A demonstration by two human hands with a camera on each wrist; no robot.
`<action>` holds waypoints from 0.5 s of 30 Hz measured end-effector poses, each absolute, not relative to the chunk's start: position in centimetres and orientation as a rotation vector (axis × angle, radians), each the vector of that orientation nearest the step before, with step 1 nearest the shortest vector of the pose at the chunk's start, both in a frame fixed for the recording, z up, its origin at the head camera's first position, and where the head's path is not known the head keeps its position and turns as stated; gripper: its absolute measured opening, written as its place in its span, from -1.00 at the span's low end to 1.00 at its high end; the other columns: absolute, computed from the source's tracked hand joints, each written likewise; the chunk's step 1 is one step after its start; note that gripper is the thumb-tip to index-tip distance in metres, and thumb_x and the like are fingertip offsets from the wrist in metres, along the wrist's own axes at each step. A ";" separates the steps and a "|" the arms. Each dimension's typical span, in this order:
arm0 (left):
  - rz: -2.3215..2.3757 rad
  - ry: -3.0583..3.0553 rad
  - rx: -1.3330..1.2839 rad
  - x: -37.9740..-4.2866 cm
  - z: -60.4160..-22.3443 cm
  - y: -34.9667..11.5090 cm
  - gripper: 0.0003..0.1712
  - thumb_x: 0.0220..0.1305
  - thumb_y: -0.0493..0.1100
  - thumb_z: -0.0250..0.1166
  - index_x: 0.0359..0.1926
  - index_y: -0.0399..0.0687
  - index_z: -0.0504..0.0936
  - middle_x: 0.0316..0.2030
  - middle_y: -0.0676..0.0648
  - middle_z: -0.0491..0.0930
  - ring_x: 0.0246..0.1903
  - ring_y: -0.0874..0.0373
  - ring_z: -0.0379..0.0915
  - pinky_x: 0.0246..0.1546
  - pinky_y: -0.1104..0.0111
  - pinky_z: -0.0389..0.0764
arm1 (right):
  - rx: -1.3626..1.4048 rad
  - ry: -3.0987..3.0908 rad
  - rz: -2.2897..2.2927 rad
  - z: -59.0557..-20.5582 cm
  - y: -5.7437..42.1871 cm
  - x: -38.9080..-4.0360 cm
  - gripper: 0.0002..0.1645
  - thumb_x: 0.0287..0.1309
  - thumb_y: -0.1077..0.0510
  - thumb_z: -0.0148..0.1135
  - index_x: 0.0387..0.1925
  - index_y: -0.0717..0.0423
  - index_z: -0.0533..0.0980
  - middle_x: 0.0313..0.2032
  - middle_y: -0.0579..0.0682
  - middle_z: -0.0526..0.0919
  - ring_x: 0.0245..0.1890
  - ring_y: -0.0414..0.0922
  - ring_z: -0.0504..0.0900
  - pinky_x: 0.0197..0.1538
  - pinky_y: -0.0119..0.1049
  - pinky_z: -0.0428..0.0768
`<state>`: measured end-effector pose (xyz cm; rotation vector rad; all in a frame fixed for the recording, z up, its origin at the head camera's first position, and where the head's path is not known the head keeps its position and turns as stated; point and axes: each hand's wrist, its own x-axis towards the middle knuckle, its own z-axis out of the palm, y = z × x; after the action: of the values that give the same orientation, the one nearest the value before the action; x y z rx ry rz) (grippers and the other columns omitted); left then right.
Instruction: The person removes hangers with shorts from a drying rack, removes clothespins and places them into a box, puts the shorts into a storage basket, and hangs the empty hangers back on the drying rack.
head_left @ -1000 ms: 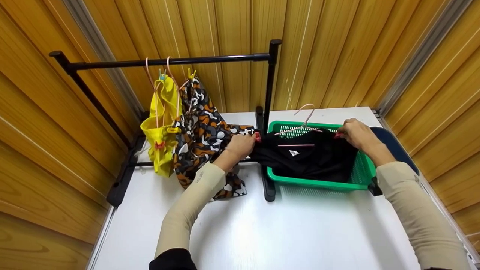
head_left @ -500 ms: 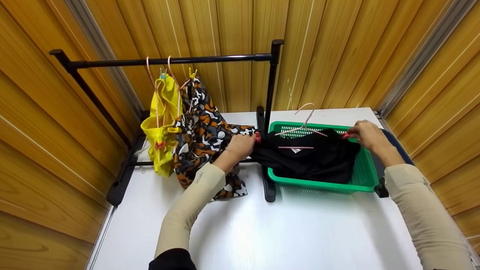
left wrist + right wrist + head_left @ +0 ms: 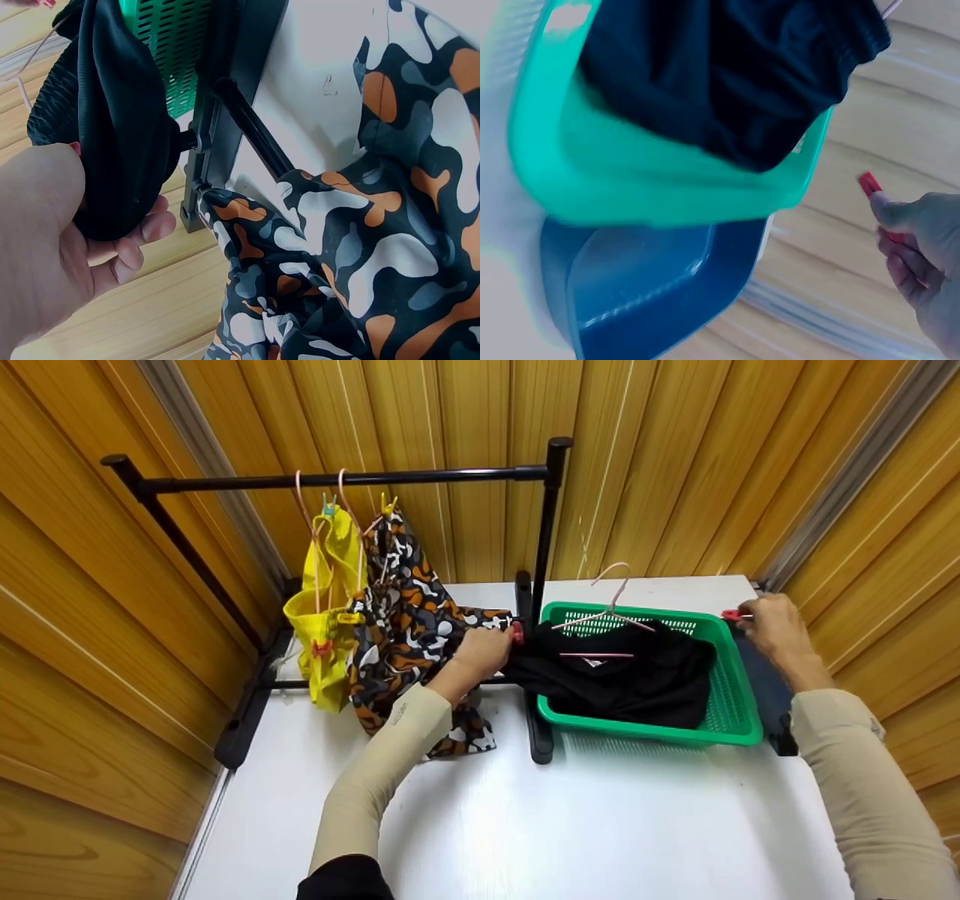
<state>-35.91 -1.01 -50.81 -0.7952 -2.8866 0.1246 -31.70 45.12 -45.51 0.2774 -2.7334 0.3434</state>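
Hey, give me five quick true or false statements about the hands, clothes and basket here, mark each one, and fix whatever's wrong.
1. The right hand pinches a red clip that is apart from the black garment. True.
2. The left hand grips one end of the black garment, while other parts of it lie in the green basket. True.
3. The yellow garment lies in the green basket. False: the yellow garment hangs from the black rack.
4. The pink hanger above the green basket hooks onto the black rack. False: that pink hanger is off the black rack, its hook free.
5. The blue container stands left of the green basket. False: the blue container is to the right.
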 end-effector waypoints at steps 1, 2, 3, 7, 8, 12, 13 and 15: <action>0.127 -2.885 -0.791 -36.0 -50.8 -1.0 -0.71 0.49 -0.11 0.07 0.06 -0.05 0.64 -0.21 -0.15 0.79 -0.25 -0.14 0.74 -0.26 0.05 0.72 | 0.253 -2.721 0.359 -45.6 45.4 -31.7 -0.81 0.05 0.45 0.30 -0.26 0.53 0.61 -0.30 0.52 0.61 -0.21 0.47 0.53 -0.07 0.33 0.45; 0.131 -2.882 -0.789 -36.1 -50.8 -1.0 -0.71 0.49 -0.10 0.07 0.05 -0.05 0.64 -0.22 -0.15 0.79 -0.26 -0.13 0.74 -0.27 0.05 0.72 | 0.226 -2.706 0.367 -45.6 45.8 -31.7 -0.80 0.04 0.45 0.28 -0.25 0.55 0.60 -0.29 0.54 0.61 -0.21 0.49 0.52 -0.07 0.34 0.44; 0.136 -2.879 -0.788 -36.2 -50.8 -1.0 -0.71 0.49 -0.10 0.07 0.04 -0.05 0.64 -0.22 -0.14 0.79 -0.26 -0.13 0.74 -0.27 0.05 0.72 | 0.185 -2.702 0.380 -45.7 46.1 -31.7 -0.78 0.05 0.44 0.24 -0.25 0.57 0.58 -0.28 0.56 0.59 -0.20 0.50 0.50 -0.05 0.35 0.43; 0.153 -2.886 -0.792 -36.5 -50.6 -0.9 -0.67 0.51 -0.09 0.04 0.10 -0.04 0.64 -0.20 -0.15 0.79 -0.25 -0.13 0.74 -0.25 0.05 0.72 | -0.025 -2.752 0.366 -46.3 47.9 -31.4 -0.72 0.12 0.34 0.12 -0.26 0.59 0.53 -0.23 0.61 0.48 -0.11 0.55 0.39 -0.01 0.42 0.35; 0.153 -2.891 -0.793 -36.6 -50.6 -0.8 -0.66 0.51 -0.09 0.03 0.12 -0.04 0.63 -0.18 -0.15 0.79 -0.24 -0.13 0.74 -0.24 0.05 0.72 | -0.077 -2.771 0.354 -46.6 48.4 -31.3 -0.70 0.14 0.32 0.09 -0.25 0.60 0.52 -0.20 0.62 0.46 -0.08 0.56 0.36 0.02 0.44 0.33; 0.134 -2.903 -0.796 -36.7 -50.5 -0.7 -0.66 0.52 -0.10 0.02 0.12 -0.05 0.63 -0.16 -0.16 0.78 -0.21 -0.14 0.73 -0.21 0.05 0.72 | -0.259 -2.852 0.343 -48.1 50.3 -30.8 -0.63 0.21 0.25 0.02 -0.14 0.58 0.42 -0.12 0.70 0.44 -0.02 0.63 0.32 0.04 0.48 0.30; 0.124 -2.902 -0.795 -36.7 -50.5 -0.7 -0.67 0.52 -0.10 0.03 0.11 -0.05 0.63 -0.17 -0.16 0.78 -0.21 -0.14 0.73 -0.21 0.05 0.72 | -0.291 -2.885 0.346 -48.5 50.7 -30.6 -0.63 0.23 0.24 0.00 -0.12 0.56 0.40 -0.12 0.72 0.44 -0.04 0.65 0.34 0.02 0.47 0.34; 0.115 -2.905 -0.790 -36.7 -50.5 -0.6 -0.67 0.52 -0.09 0.03 0.10 -0.04 0.63 -0.16 -0.16 0.78 -0.21 -0.14 0.72 -0.21 0.05 0.72 | -0.337 -2.971 0.356 -49.3 51.5 -30.2 -0.62 0.27 0.20 0.02 -0.12 0.55 0.39 -0.10 0.75 0.45 -0.07 0.68 0.40 -0.07 0.46 0.42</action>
<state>-36.71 -0.60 -50.46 -0.7902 -2.9050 0.1152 -30.16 51.54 -49.29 -0.3372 -2.9711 0.3564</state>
